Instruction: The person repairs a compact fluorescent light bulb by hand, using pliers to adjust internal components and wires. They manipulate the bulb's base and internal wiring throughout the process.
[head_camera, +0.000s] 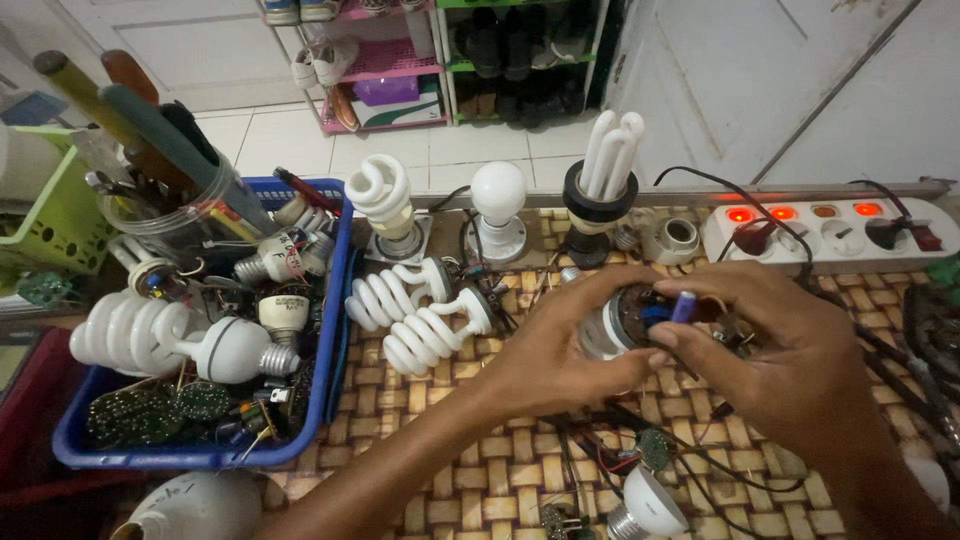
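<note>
My left hand wraps around an opened lamp base, white on the outside with dark electronics showing inside. My right hand meets it from the right, thumb and forefinger pinching a small blue-violet part at the base's open end. Both hands hover over a woven mat. Thin wires trail below the hands, beside a small round circuit board.
A blue basket at left holds spiral lamps, boards and parts. Two spiral lamps lie beside it. Three upright lamps in sockets stand at the back. A white power strip with lit red switches sits at right. A bulb lies near.
</note>
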